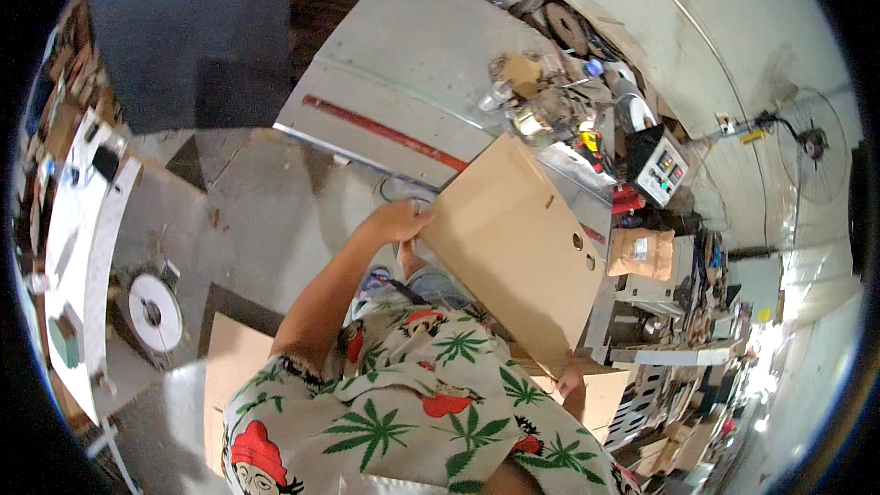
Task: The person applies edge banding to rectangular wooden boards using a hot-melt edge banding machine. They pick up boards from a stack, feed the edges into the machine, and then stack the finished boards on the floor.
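Note:
A flat brown cardboard sheet [513, 247] with a slot and two round-ended holes is held in front of me, tilted, over the edge of a grey work table [385, 55]. My left hand [403, 220] is closed on its left corner, thumb on top. At the near right corner, my right hand [570, 380] is closed around the edge, its fingers partly hidden by the sheet. More brown cardboard [605, 394] shows behind my right hand. A red strip [385, 133] runs across the table and passes under the sheet's far edge.
Tools and scraps [550, 110] clutter the table's right end beside a control box [660, 170] with buttons. A brown paper package [642, 254] sits farther right, near a wall fan [811, 142]. At left are a white bench [82, 266] and a white reel [156, 312].

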`<state>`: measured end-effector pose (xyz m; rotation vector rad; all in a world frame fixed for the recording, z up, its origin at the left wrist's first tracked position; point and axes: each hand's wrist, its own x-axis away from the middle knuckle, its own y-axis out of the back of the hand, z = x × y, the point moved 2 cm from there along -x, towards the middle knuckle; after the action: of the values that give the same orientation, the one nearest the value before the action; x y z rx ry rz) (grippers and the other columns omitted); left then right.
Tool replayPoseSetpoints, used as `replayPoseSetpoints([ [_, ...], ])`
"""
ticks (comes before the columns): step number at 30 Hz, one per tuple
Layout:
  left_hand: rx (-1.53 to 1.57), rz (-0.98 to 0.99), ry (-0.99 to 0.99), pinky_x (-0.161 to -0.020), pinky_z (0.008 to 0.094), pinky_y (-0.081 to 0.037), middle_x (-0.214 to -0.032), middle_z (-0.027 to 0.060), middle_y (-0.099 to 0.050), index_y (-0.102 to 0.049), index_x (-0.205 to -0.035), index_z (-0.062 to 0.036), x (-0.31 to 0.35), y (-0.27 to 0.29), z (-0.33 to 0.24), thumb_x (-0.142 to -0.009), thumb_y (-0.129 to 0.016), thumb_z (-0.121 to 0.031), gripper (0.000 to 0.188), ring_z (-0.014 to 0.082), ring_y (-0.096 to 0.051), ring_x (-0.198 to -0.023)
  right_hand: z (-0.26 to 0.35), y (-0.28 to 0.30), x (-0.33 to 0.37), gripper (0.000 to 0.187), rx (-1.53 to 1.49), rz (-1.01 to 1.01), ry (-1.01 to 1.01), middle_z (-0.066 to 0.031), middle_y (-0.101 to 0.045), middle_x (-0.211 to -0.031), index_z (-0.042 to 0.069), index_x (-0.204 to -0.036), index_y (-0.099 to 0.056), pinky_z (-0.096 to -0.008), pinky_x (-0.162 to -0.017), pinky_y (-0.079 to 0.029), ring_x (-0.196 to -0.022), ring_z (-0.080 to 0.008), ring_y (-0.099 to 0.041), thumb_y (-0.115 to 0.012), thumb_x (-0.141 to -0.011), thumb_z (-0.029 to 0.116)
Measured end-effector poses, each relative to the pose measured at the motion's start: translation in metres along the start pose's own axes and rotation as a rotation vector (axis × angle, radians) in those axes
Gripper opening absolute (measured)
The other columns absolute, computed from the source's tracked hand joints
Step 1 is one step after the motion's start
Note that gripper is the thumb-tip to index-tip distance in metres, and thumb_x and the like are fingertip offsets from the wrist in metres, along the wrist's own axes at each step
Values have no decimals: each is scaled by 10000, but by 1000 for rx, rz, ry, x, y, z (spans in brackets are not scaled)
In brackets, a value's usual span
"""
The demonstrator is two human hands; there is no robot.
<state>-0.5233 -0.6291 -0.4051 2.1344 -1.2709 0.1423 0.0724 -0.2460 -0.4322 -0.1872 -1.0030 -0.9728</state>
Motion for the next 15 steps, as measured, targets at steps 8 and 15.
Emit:
replayPoseSetpoints([
  [8, -65, 157, 224, -898, 434, -552, -732, 120, -758, -758, -1005, -12, 3, -48, 34, -1048, -391, -606, 700, 286, -766, -841, -26, -54, -7, 524, -326, -34, 58, -52, -723, -1139, 170, -1269, -670, -446, -679, -545, -917, -224, -696, -684, -962, 594],
  [15, -295, 325, 282, -873, 465, -555, -814, 137, -762, -772, -1000, -63, -8, -63, 56, -972, -412, -765, 790, 352, -743, -880, -50, -48, -57, 444, -808, -68, 203, -66, -705, -950, 132, -1253, -666, -475, -682, -573, -830, -241, -676, -675, -1004, 499],
])
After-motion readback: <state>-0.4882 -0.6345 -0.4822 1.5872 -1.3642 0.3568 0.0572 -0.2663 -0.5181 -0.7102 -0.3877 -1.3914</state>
